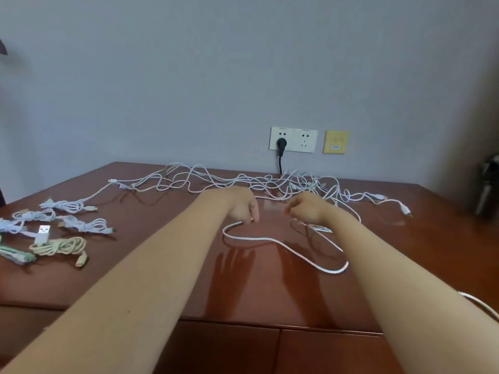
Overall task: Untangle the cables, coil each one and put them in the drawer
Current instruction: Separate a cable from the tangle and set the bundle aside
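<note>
A tangle of white cables [243, 182] sprawls across the back of the red-brown table [162, 279]. One white cable [283, 245] curves loose over the table's middle. My left hand [243, 205] pinches one end of it, fingers pointing down. My right hand [307, 209] has its fingers curled and holds another stretch of the same cable near a small tag [322, 229]. Several coiled cables [75, 225] lie in a group at the left, among them a cream one [59, 245]. The drawer fronts [270, 349] show closed below the table's front edge.
A black plug [282, 143] sits in a white wall socket [293, 139], its cord running down behind the table. A yellow wall plate [336, 142] is beside it. A dark metal object [488, 187] stands at the far right edge.
</note>
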`<state>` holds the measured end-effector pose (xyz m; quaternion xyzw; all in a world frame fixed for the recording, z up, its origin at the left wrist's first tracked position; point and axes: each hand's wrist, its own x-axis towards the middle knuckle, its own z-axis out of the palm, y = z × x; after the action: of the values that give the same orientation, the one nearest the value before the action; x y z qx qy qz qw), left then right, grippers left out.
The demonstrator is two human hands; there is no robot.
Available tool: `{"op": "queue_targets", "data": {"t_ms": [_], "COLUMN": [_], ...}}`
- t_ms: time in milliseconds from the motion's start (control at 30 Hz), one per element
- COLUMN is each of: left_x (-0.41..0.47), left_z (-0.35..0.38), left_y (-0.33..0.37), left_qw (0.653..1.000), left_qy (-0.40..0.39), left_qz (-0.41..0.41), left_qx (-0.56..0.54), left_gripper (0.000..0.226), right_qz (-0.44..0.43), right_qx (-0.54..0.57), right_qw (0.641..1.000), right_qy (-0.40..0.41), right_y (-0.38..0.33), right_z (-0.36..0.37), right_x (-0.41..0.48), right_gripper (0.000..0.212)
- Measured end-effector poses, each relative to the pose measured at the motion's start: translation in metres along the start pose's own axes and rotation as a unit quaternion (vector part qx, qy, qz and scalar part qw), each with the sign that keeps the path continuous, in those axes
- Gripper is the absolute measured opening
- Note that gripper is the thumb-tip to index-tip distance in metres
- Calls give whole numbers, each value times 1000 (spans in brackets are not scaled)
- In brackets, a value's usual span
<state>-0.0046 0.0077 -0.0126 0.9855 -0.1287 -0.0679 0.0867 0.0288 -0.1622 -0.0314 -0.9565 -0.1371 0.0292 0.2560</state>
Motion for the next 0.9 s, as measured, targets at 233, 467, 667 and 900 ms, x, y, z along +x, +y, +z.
{"op": "queue_targets", "data": {"t_ms": [233, 467, 667, 900], "left_x": [14, 24, 25, 27], "left_z": [16, 37, 35, 32], "left_y": [57, 84, 89, 86], "left_qw": [989, 984, 985, 976], "left_qy": [-106, -137, -132, -127], "left_qz": [97, 106, 99, 77], "left_qx": [-34, -47, -56, -157], "left_gripper": [38, 35, 29, 25], "right_qz": [65, 65, 125, 35], "right_qx": [30, -39, -95, 196], "right_qw": [996, 997, 986, 979], "right_qy": [-44, 20, -50, 36], "right_y": [32, 61, 85, 72], "right_z": [-27, -34, -40, -48], "right_x": [-23, -34, -44, -35], "right_gripper": [33, 24, 13, 13]}}
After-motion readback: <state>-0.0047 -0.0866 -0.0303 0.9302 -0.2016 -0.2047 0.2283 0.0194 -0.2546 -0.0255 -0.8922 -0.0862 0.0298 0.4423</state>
